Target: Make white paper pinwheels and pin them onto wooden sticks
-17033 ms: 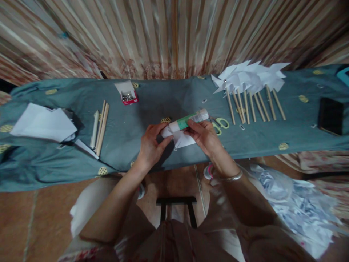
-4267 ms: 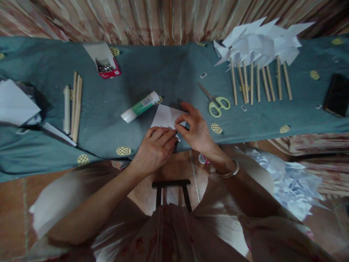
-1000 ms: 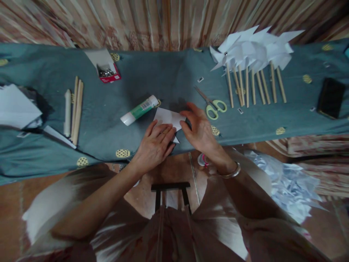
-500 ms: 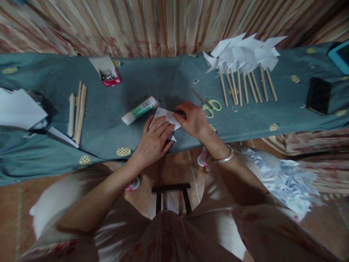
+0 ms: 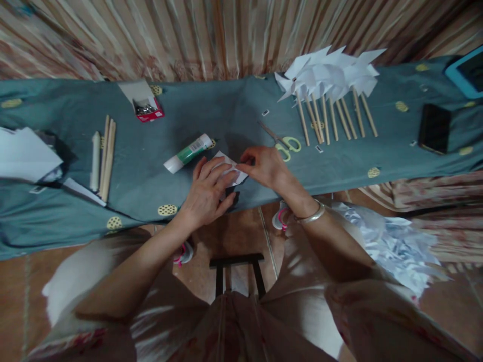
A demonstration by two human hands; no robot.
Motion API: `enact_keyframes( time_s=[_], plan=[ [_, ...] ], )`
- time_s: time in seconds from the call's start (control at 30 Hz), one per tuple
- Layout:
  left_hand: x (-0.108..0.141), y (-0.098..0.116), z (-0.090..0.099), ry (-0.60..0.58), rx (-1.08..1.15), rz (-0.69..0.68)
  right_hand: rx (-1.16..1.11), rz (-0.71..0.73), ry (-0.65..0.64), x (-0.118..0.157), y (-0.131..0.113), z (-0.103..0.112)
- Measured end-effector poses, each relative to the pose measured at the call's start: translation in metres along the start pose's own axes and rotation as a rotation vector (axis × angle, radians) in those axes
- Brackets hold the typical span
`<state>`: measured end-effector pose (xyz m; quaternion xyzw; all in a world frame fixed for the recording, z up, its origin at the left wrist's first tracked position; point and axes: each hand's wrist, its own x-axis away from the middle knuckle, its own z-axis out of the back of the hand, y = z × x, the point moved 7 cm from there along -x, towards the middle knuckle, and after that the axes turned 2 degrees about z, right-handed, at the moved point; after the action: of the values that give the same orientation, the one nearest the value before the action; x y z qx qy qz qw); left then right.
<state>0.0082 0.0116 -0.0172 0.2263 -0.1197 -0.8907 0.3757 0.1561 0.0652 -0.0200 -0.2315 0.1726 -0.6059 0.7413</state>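
Note:
A small piece of white paper (image 5: 241,178) lies on the cloth-covered table in front of me, partly hidden by my fingers. Across its left part my left hand (image 5: 206,193) rests with fingers spread flat. My right hand (image 5: 264,166) pinches the paper's right side between thumb and forefinger. Just beyond the left hand lies a white and green glue stick (image 5: 188,153). Beside my right hand are scissors (image 5: 287,146) with pale green handles.
Paper pinwheels (image 5: 328,75) on wooden sticks lie at the back right. A phone (image 5: 434,128) and a blue-edged tablet (image 5: 468,75) are farther right. To the left are wooden sticks (image 5: 108,161), a white paper stack (image 5: 28,156) and a red box (image 5: 151,113) of small metal pieces.
The paper's corner that stuck out below my left fingers no longer shows, and the paper looks smaller. My right fingertips sit slightly lower. The whole view has shifted a little.

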Motion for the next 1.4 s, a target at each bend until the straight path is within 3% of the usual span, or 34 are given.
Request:
enact_keyframes(
  time_s=[0.23, 0.43, 0.77, 1.0, 1.1, 1.27, 1.4],
  plan=[
    [0.008, -0.025, 0.025, 0.102, 0.004, 0.135, -0.031, 0.023, 0.077, 0.007, 0.005, 0.007],
    [0.017, -0.036, 0.024, 0.089, 0.085, 0.252, -0.081, 0.089, 0.074, 0.007, 0.000, 0.002],
    [0.022, -0.038, 0.031, 0.059, 0.125, 0.348, -0.187, 0.266, -0.066, 0.028, -0.019, 0.000],
    [0.026, -0.043, 0.033, 0.017, 0.259, 0.462, -0.250, 0.280, -0.128, 0.034, -0.028, -0.012],
    [0.028, -0.049, 0.025, 0.004, 0.479, 0.615, -0.287, 0.231, -0.025, 0.031, -0.026, -0.007],
    [0.032, -0.048, 0.005, 0.115, 1.164, 0.982, -0.360, 0.205, 0.162, 0.031, -0.025, 0.005],
    [0.025, -0.036, -0.007, 0.114, 1.485, 1.060, -0.363, 0.264, 0.161, 0.035, -0.037, 0.004]
  ],
)
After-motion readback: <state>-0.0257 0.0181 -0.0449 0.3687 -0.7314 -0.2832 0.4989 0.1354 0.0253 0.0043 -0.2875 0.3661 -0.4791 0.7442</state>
